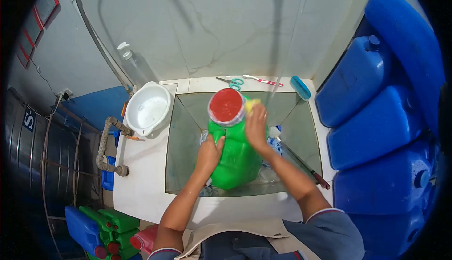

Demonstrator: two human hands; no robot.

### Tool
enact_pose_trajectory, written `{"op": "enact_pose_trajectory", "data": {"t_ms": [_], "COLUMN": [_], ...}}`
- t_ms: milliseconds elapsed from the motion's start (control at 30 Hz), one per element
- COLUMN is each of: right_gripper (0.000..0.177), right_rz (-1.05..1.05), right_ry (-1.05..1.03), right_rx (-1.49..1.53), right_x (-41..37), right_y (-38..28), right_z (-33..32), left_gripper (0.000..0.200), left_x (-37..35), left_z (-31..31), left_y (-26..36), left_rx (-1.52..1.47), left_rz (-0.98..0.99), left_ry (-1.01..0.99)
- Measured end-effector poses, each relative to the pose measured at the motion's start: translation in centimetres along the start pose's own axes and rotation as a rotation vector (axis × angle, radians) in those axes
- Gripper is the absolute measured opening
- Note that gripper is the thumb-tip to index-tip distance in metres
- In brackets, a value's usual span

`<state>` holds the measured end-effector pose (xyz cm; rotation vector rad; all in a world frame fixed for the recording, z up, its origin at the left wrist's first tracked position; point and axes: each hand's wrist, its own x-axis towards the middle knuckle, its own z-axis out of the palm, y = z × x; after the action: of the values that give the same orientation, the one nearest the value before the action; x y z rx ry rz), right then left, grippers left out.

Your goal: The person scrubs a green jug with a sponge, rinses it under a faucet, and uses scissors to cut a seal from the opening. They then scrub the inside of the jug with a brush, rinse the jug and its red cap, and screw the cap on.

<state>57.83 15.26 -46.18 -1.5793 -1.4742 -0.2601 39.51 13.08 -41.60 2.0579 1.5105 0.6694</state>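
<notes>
A green plastic jug [238,154] with a wide red lid [227,105] is held over the sink [186,142], its lid toward the wall. My left hand [210,154] grips the jug at its handle, just below the lid. Pressed to the jug's right shoulder, beside the lid's rim, is a yellow sponge [253,104] under the closed fingers of my right hand [256,126]. The jug hides much of the sink's bottom, where several small items lie partly in view.
A white basin [149,109] stands on the left counter near a pump bottle [134,64]. Scissors [230,82], a toothbrush [262,80] and a blue brush [300,88] line the back ledge. A long-handled tool [306,165] crosses the sink's right side. Blue jerrycans [376,137] crowd the right.
</notes>
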Motion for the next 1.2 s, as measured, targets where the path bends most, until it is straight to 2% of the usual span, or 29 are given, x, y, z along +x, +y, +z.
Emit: {"op": "enact_pose_trajectory", "data": {"t_ms": [33,67,133,167,233,267,333,367,433,467,533,567,633,667,733,767,833,867,900,967,1100,1167,1200], "right_gripper": [0.027,0.027,0.031,0.031,0.03,0.03,0.027,0.027,0.024,0.024,0.026,0.026,0.033,0.033,0.037,0.037,0.042,0.042,0.042,0.04,0.032,0.023,0.019], "right_rz": [-0.112,-0.104,-0.287,-0.282,0.098,0.103,-0.402,-0.397,-0.378,-0.368,-0.443,-0.447,-0.495,-0.501,-0.231,-0.221,-0.309,-0.324,-0.321,-0.474,-0.412,-0.548,-0.323], "right_ry": [-0.01,-0.014,-0.323,-0.326,-0.163,-0.158,-0.287,-0.294,-0.726,-0.734,-0.995,-0.992,-0.584,-0.578,-0.501,-0.508,-0.515,-0.618,-0.614,-0.625,-0.607,-0.4,-0.378], "right_rx": [-0.054,-0.052,0.108,0.112,0.082,0.091,0.205,0.208,0.378,0.377,0.22,0.228,0.288,0.295,0.271,0.274,0.482,0.467,0.471,0.493,0.543,0.372,0.369], "right_x": [-1.6,-1.6,-0.6,0.7,3.2,2.0,-1.3,-1.6,-2.3,-2.3,-1.6,-2.0,-4.0,-5.5,-8.0,-8.2,-6.4,-5.8,-6.5,-9.1,-11.9,-9.5,-8.4], "right_y": [-1.3,-1.5,-1.7,-1.1,0.4,-0.3,-2.1,-2.7,-4.0,-4.3,-4.6,-4.4,-4.6,-5.3,-6.9,-7.6,-10.5,-10.8,-10.0,-6.3,-2.4,-3.6,-2.6], "right_z": [0.0,-0.4,-0.8,-0.5,0.2,0.3,-0.3,0.1,0.3,0.7,1.6,0.7,-2.9,-3.0,-3.5,-2.9,-2.7,-2.8,-2.7,-2.3,-1.2,1.7,4.5], "left_gripper": [0.042,0.042,0.046,0.046,0.047,0.047,0.047,0.047,0.046,0.046,0.045,0.045,0.045,0.045,0.046,0.046,0.046,0.046,0.046,0.046,0.047,0.047,0.047], "left_x": [0.6,1.0,1.9,1.8,1.3,1.8,2.7,2.7,2.6,2.6,2.9,3.3,4.1,4.1,3.7,3.8,3.7,3.4,3.2,3.0,1.4,0.9,0.7], "left_z": [0.3,0.3,-0.1,0.0,0.3,0.0,0.1,0.1,-0.1,0.2,0.0,-0.3,-0.3,-0.3,0.1,0.2,0.3,0.2,0.1,-0.1,-0.3,-0.7,-0.8], "left_y": [-0.3,-0.3,-0.3,-0.3,-0.1,-0.5,-1.0,-1.0,0.4,0.5,-0.3,-1.5,-4.7,-5.4,-6.2,-6.6,-7.5,-8.1,-8.9,-10.4,-11.5,-11.0,-11.0], "left_rx": [-0.036,-0.031,-0.034,-0.03,-0.022,-0.011,0.018,0.019,0.051,0.048,0.009,0.017,-0.014,-0.007,-0.088,-0.084,-0.139,-0.135,-0.199,-0.26,-0.292,-0.329,-0.338], "left_rz": [-0.013,-0.017,-0.113,-0.117,-0.083,-0.081,-0.095,-0.102,-0.153,-0.159,-0.014,-0.016,-0.038,-0.038,-0.234,-0.241,-0.294,-0.298,-0.356,-0.398,-0.505,-0.557,-0.562], "left_ry": [0.052,0.045,0.027,0.023,0.042,0.042,0.049,0.043,0.033,0.022,0.124,0.128,0.156,0.164,0.132,0.122,0.108,0.106,0.087,0.068,0.119,0.108,0.097]}}
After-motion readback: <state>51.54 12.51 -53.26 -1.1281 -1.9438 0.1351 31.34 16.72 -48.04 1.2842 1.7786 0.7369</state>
